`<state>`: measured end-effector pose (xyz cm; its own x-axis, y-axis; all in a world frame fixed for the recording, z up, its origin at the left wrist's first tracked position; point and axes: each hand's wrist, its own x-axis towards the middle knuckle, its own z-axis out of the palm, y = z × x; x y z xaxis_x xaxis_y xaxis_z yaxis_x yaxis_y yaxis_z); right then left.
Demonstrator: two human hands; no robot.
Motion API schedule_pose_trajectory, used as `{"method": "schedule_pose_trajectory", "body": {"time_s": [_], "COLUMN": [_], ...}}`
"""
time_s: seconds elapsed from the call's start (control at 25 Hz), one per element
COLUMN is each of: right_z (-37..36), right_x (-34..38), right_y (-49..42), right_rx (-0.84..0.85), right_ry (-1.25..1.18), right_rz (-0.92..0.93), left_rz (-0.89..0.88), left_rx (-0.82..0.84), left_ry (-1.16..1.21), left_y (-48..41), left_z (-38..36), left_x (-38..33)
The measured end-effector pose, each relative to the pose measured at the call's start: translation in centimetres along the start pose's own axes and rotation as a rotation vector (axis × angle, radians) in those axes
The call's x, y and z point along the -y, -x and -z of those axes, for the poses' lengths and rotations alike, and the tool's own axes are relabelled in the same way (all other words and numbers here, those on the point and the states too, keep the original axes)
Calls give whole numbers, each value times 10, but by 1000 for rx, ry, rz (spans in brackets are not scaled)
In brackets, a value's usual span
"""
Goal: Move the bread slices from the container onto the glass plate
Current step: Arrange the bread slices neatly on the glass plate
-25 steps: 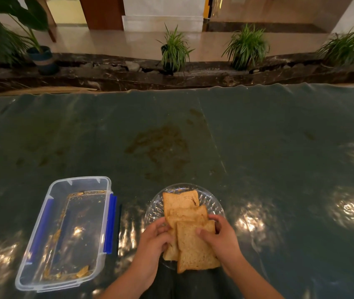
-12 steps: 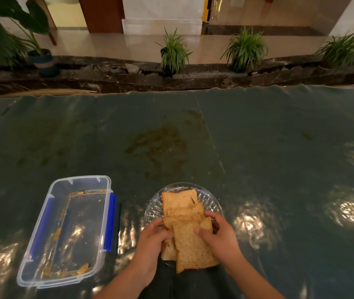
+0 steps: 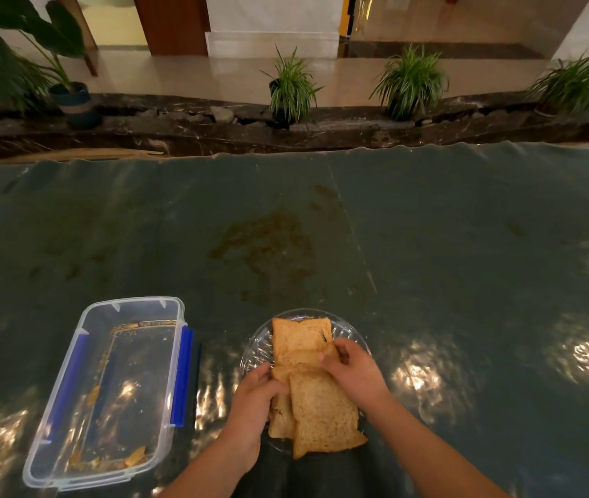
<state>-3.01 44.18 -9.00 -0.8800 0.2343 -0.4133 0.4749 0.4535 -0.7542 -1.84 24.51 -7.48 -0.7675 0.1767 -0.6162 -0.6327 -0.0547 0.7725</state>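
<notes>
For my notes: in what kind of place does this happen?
Probably a lobby or hall of a large building: polished floor, potted plants along a dark stone ledge, and a table under green plastic sheet.

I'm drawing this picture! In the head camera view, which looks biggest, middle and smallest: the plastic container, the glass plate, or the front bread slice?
1. The plastic container looks biggest by far.
2. The glass plate comes next, though bread and hands hide much of it.
3. The front bread slice looks smallest; it overhangs the plate's near edge.
</notes>
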Motion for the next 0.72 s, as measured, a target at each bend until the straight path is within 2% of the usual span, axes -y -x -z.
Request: {"method": "schedule_pose_trajectory", "body": {"time_s": [0.32, 0.4, 0.56, 0.72], "right_z": [5, 8, 4, 4], "right_x": [0, -4, -9, -8], "right_y": [-5, 3, 23, 33], "right_rx": [3, -38, 12, -85], "right_ry": [-68, 9, 208, 96], "right_rz": [-16, -26, 1, 50], "left_rz": [-20, -16, 11, -20], "left_rx": [73, 44, 35, 8], "left_ry": [-60, -72, -76, -11], "left_y": [-3, -3, 0, 7], "left_z": [1, 3, 1, 1], "left_x": [-3, -1, 2, 1]}}
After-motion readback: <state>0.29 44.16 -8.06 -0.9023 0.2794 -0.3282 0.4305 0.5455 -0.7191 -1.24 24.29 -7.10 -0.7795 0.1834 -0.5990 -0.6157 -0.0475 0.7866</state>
